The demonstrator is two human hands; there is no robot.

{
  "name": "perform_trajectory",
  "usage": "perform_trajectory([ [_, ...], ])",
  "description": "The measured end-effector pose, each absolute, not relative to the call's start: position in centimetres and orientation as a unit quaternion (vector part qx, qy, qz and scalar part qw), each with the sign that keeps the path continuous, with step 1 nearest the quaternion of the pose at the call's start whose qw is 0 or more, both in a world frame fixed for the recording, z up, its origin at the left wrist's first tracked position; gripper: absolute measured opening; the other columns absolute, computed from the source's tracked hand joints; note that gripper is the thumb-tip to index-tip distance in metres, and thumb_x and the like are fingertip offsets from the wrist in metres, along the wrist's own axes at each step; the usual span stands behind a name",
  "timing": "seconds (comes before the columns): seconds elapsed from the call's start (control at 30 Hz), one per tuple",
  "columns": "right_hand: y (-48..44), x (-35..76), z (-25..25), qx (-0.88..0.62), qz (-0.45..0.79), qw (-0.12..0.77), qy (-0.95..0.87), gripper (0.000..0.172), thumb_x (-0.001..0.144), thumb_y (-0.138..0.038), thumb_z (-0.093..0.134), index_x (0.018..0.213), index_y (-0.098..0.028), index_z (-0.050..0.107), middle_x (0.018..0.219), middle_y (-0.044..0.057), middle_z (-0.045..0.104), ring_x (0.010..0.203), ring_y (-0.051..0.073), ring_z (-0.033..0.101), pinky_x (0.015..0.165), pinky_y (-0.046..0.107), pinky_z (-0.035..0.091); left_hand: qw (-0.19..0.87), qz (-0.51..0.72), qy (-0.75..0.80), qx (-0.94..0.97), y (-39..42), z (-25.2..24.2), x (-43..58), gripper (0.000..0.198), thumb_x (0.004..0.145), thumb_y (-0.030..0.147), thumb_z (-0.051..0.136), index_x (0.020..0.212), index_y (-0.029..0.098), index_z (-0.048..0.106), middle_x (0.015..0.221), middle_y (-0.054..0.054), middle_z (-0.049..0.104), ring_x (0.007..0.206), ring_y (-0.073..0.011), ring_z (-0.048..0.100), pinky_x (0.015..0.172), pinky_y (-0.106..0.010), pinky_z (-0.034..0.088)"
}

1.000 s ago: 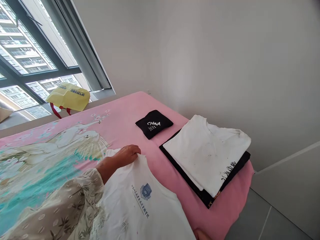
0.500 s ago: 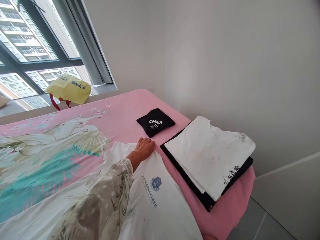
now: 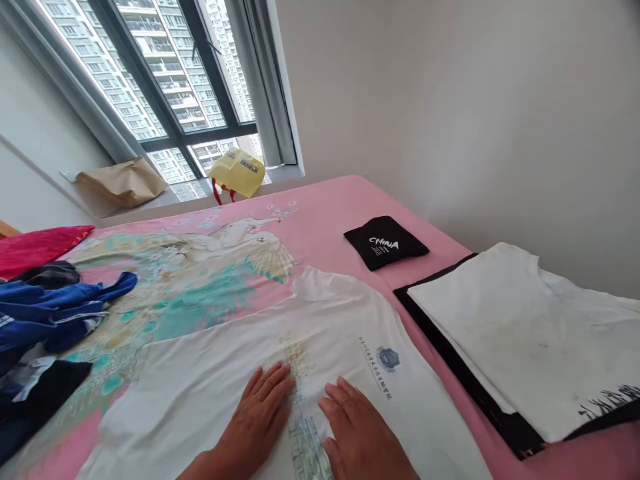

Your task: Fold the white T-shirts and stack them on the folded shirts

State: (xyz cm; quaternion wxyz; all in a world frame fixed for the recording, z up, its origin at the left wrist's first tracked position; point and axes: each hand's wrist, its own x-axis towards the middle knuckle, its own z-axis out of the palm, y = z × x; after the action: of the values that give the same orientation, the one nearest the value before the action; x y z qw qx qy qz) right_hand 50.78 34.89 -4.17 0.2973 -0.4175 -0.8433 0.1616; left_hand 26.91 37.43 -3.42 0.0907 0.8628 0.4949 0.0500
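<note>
A white T-shirt with a blue crest and lettering lies spread on the pink bed. My left hand rests palm down on its middle, fingers extended, holding nothing. Just to the right, my right hand also lies on the shirt with its fingers spread. Between the hands a faded print shows on the fabric. Beyond the shirt's neck is a folded black cloth marked CHINA. A folded white shirt lies on black fabric at the right.
Blue clothes, dark cloth and a red cloth lie on the bed at the left. A brown paper bag and a yellow bag are on the windowsill. A wall runs along the right.
The view has swung left, showing the clothes at the left. An arm no longer reaches to the shirt's upper edge; both hands now lie on its middle, and the shirt appears more spread out.
</note>
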Motion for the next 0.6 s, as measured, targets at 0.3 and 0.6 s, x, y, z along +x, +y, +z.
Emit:
perform_trajectory([
  [0.3,45.2,45.9,-7.8,-0.523,0.102,0.138,-0.835,0.056,0.088,-0.049,0.037,0.135,-0.019,0.040,0.144,0.008,0.034,0.133,0.025,0.027,0.110,0.049,0.018,0.085,-0.024,0.763,0.640,36.6,-5.1,7.7,0.059,0.085,0.055,0.031,0.140,0.033,0.025,0.151,-0.003,0.018,0.139,-0.0259,0.012,0.107,-0.059,0.001],
  [0.6,45.5,46.0,-10.7,-0.519,-0.024,0.143,-0.842,0.055,0.088,-0.049,0.033,0.137,-0.023,0.038,0.144,0.004,0.035,0.133,0.023,0.028,0.109,0.045,0.020,0.120,0.225,0.873,0.416,41.7,-4.2,-2.9,0.060,0.067,0.054,0.057,0.113,0.016,0.056,0.123,-0.017,0.054,0.121,-0.0371,0.040,0.099,-0.054,0.025],
])
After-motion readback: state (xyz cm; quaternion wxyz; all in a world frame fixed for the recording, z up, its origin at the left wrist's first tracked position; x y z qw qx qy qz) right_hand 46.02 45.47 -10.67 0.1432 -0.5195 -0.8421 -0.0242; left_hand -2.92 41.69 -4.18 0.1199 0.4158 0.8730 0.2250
